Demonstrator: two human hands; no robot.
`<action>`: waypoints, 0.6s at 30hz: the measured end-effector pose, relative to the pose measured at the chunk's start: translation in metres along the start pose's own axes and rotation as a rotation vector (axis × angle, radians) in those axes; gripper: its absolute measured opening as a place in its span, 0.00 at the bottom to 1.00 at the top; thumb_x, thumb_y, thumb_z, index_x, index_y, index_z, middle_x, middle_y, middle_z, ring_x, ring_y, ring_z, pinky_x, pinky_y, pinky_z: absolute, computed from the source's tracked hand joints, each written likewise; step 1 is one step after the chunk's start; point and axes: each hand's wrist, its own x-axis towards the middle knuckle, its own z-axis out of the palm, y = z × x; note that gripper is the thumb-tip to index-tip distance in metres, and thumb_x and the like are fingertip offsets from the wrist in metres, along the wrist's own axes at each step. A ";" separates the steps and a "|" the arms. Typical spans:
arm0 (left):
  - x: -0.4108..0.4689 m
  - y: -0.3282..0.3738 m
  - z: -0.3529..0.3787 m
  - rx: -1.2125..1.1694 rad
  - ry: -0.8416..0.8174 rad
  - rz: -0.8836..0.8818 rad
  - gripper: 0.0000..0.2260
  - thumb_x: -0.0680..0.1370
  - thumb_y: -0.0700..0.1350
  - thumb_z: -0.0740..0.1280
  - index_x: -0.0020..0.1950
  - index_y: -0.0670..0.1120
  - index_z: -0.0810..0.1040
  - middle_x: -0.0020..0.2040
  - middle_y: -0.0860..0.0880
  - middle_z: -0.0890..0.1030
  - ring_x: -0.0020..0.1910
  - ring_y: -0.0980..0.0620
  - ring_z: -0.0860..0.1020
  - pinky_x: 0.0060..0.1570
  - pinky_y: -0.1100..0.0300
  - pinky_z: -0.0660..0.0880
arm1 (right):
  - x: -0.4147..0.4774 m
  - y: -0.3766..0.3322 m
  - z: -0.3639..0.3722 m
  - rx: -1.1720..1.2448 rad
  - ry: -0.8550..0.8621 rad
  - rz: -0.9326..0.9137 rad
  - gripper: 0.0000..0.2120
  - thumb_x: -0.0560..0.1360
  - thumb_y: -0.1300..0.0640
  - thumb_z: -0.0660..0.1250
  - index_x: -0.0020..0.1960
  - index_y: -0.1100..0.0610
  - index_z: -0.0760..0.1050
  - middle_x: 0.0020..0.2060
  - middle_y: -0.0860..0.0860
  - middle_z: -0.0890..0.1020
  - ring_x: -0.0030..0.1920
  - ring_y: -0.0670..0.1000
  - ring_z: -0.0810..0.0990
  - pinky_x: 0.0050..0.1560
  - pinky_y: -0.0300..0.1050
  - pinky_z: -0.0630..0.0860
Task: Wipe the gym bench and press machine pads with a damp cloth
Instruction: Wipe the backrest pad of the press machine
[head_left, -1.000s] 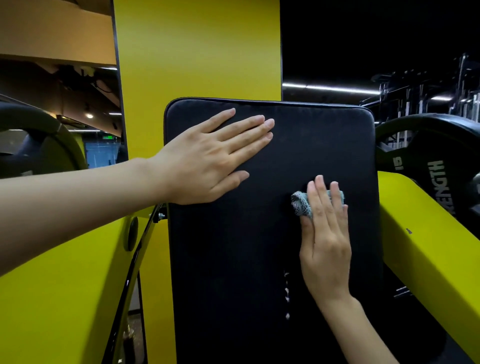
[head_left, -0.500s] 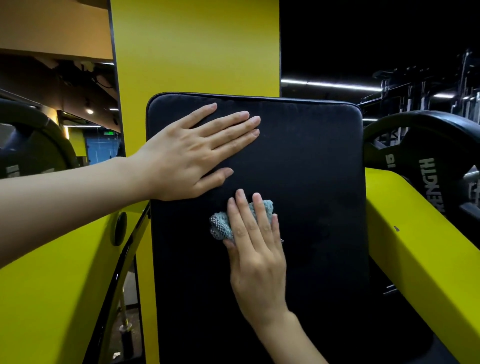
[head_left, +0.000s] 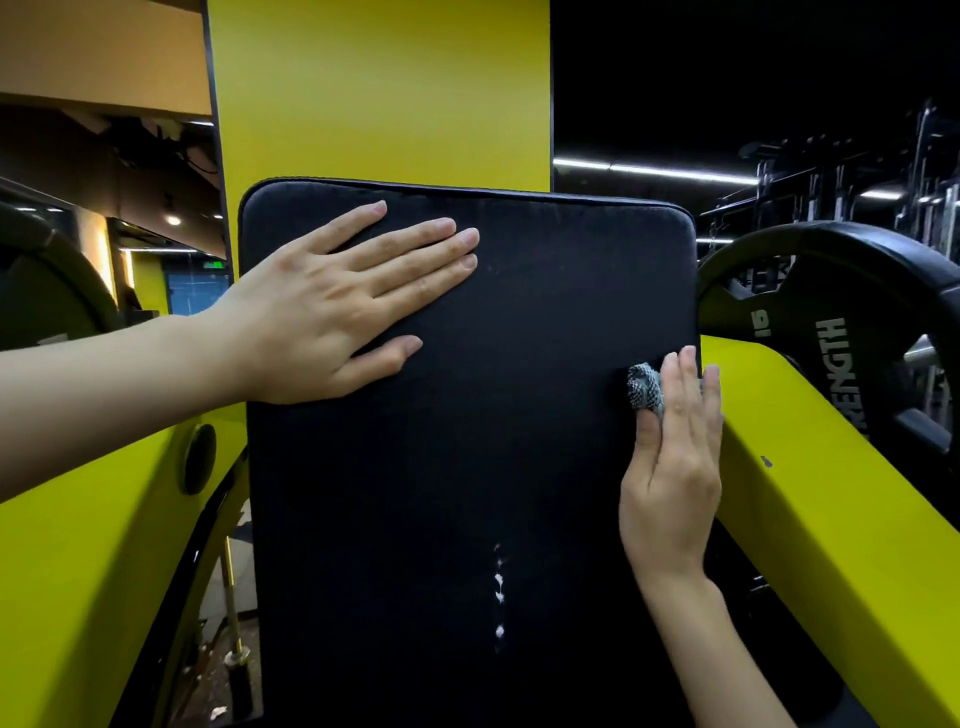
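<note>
Braced the pad (head_left: 467, 467) top-left with the left hand (head_left: 332, 306), fingers flat and spread. Pressed the small cloth (head_left: 644, 387) against the pad's right edge under straight fingers of the right hand (head_left: 670, 483). Judged liable to overshoot — cloth slipping off onto the yellow frame (head_left: 810, 493).

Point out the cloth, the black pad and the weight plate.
cloth (head_left: 644, 387), head view, on its exposed bunched mesh.
black pad (head_left: 467, 441), head view, on the bare middle of its face.
weight plate (head_left: 810, 291), head view, on its face above the lettering.
</note>
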 end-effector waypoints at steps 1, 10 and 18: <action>0.000 0.000 0.000 0.002 0.004 0.000 0.28 0.83 0.54 0.49 0.81 0.44 0.55 0.81 0.47 0.54 0.80 0.49 0.54 0.77 0.43 0.54 | -0.001 -0.004 0.003 -0.001 0.030 0.027 0.23 0.85 0.53 0.52 0.77 0.62 0.63 0.77 0.54 0.64 0.80 0.51 0.53 0.78 0.57 0.57; 0.001 0.001 0.000 0.009 0.015 -0.004 0.28 0.82 0.54 0.49 0.81 0.44 0.55 0.81 0.46 0.55 0.80 0.48 0.54 0.77 0.43 0.54 | -0.022 -0.081 0.029 -0.021 0.013 -0.082 0.22 0.84 0.54 0.53 0.75 0.62 0.66 0.76 0.55 0.66 0.79 0.56 0.58 0.77 0.57 0.59; 0.000 0.003 0.000 0.007 -0.003 -0.020 0.28 0.82 0.54 0.49 0.81 0.44 0.55 0.81 0.46 0.55 0.80 0.48 0.55 0.77 0.43 0.55 | -0.031 -0.097 0.033 0.002 -0.171 -0.415 0.21 0.85 0.54 0.54 0.76 0.57 0.64 0.76 0.51 0.64 0.79 0.51 0.57 0.78 0.52 0.55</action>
